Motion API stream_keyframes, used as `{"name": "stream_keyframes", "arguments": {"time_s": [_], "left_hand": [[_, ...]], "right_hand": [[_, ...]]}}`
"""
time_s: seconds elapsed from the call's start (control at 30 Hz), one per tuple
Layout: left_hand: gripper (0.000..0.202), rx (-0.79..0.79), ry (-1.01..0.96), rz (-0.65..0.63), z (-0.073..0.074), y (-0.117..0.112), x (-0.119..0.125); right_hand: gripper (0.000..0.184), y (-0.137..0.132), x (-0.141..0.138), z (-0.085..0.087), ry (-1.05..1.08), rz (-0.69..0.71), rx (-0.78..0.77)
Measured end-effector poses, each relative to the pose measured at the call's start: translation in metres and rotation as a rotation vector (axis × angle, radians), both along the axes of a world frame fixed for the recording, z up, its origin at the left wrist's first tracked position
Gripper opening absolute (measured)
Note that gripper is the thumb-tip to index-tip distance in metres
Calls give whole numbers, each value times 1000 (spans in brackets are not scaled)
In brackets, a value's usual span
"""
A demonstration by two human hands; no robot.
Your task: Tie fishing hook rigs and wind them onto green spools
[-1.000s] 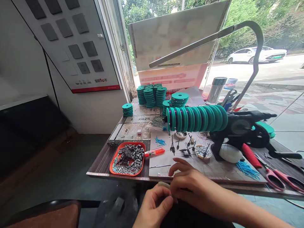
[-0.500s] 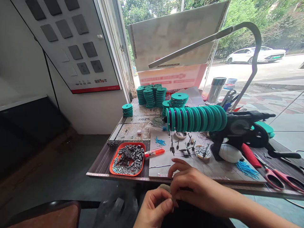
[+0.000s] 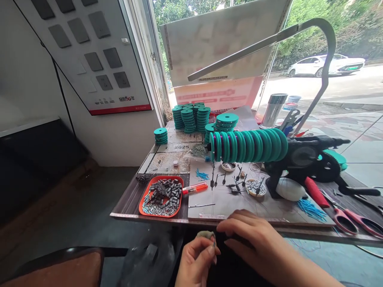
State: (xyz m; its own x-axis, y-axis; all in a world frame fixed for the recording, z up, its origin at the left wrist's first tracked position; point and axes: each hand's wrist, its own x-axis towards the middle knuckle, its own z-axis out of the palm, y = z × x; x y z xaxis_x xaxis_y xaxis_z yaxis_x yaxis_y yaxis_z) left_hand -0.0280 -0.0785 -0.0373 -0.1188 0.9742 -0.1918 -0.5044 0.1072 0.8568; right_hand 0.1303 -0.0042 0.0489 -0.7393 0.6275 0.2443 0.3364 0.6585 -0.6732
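one left hand (image 3: 196, 259): thumb and forefinger pinched, cannot tell on what
right hand (image 3: 254, 241): fingers loosened, near board (image 3: 284, 209)
orange tray (image 3: 163, 215): left of board

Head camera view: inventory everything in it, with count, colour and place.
Table: one, dark brown, ahead
Board: one, pale grey, on table
Crank machine: one, black, table's right side
Spools: many, teal, on machine and stacked behind
Tray: one, orange-red, front left
Small parts: many, grey and black, in tray
Bowls: two, pale, on board
Dark pieces: several, black, on board
Strips: two bundles, blue, on board
Pen-like tube: one, orange, right of tray
Scissors: one, pink-handled, table's right
Canister: one, silver, back right
Bent bar: one, grey, over table
Display panel: one, white, left wall
Car: one, white, outside
Chair: one, brown, lower left
Left hand: one, bottom centre, pinching, greenish piece at it
Right hand: one, right of left hand
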Motion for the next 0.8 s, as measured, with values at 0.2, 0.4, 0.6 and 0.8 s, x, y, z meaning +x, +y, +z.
{"name": "stream_keyframes", "arguments": {"time_s": [0.2, 0.4, 0.6, 0.8], "left_hand": [[27, 165, 513, 116, 10, -4, -1], [32, 115, 541, 80, 10, -6, -1], [34, -59, 142, 5, -7, -11, -4], [28, -49, 89, -9, -7, -11, -4]], "right_hand": [[17, 1, -8, -7, -118, 124, -20], [13, 4, -11, -3, -178, 171, 24], [17, 9, -8, -8, -32, 183, -218], [13, 10, -7, -11, 19, 206, -293]]}}
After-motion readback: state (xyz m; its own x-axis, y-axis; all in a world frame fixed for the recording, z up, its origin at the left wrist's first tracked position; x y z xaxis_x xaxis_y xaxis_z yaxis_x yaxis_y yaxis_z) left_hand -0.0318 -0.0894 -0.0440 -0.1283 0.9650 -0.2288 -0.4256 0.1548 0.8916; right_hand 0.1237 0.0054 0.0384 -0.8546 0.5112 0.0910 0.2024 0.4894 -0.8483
